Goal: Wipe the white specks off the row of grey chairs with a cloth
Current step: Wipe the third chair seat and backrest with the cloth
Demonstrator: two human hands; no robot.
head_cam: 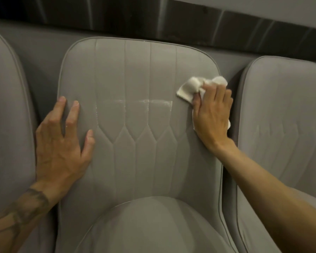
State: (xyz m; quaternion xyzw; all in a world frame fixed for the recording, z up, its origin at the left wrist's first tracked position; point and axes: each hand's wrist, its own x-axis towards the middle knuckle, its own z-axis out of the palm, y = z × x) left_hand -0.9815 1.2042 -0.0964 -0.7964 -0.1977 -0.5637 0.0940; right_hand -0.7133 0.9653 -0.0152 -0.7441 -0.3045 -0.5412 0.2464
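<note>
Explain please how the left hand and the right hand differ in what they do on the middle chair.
The left hand lies flat with fingers spread and holds nothing; the right hand presses a white cloth against the backrest. The left hand rests at the left edge of the middle chair, the right hand at its right edge. The white specks lie between them, untouched by either. Both hands are bare and touch the same backrest.

The middle chair's backrest [139,92] lies open between the two hands, nothing on its quilted centre. The left hand [62,141] covers its left edge, the right hand [212,114] with cloth [188,86] its right edge; narrow gaps separate neighbouring chairs.
</note>
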